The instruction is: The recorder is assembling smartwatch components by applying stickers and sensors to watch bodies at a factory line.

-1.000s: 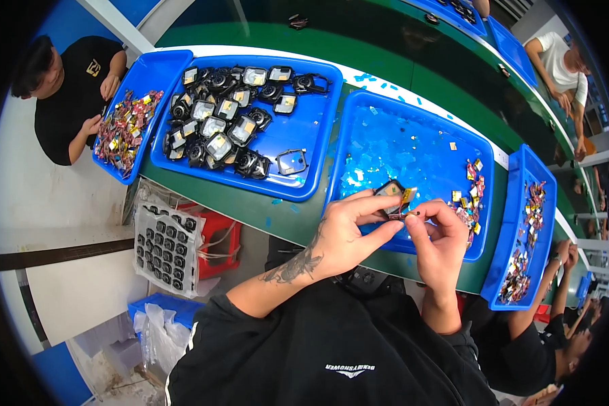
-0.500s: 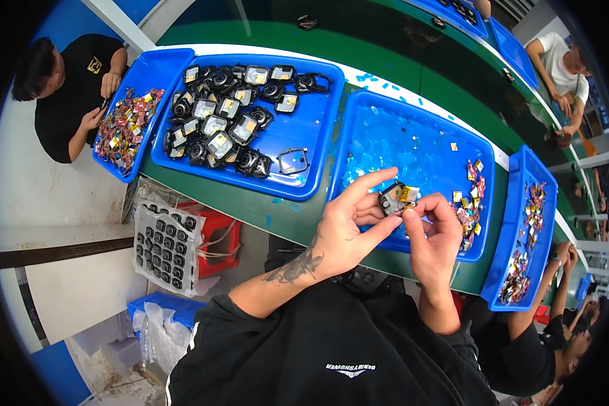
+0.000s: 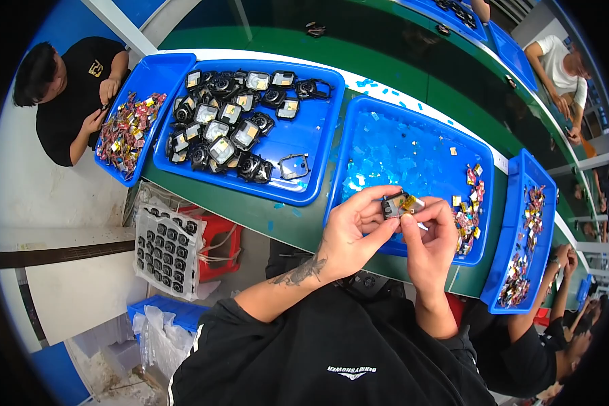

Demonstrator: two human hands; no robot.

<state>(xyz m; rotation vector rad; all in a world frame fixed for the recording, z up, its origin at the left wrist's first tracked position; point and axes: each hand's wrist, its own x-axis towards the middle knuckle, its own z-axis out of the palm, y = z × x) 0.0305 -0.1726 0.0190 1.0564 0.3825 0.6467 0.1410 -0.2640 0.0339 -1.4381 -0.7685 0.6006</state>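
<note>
Over the near edge of a blue tray, my left hand grips a small black watch case between thumb and fingers, its inner side turned up. A small silver battery with yellow tape lies against the case's right side. My right hand pinches at that battery, with thumb and forefinger close together beside the case. The exact contact of the right fingertips is partly hidden. In the tray beneath are blue film pieces and a heap of small batteries along the right side.
A second blue tray to the left holds many black watch cases. Narrow trays of batteries stand at far left and far right. A red stool and a moulded tray of parts sit lower left. Co-workers sit on both sides.
Both hands have come slightly down, still holding the case. The battery now lies lower beside the case, turned more to the right, and the right fingers have closed in around it.
</note>
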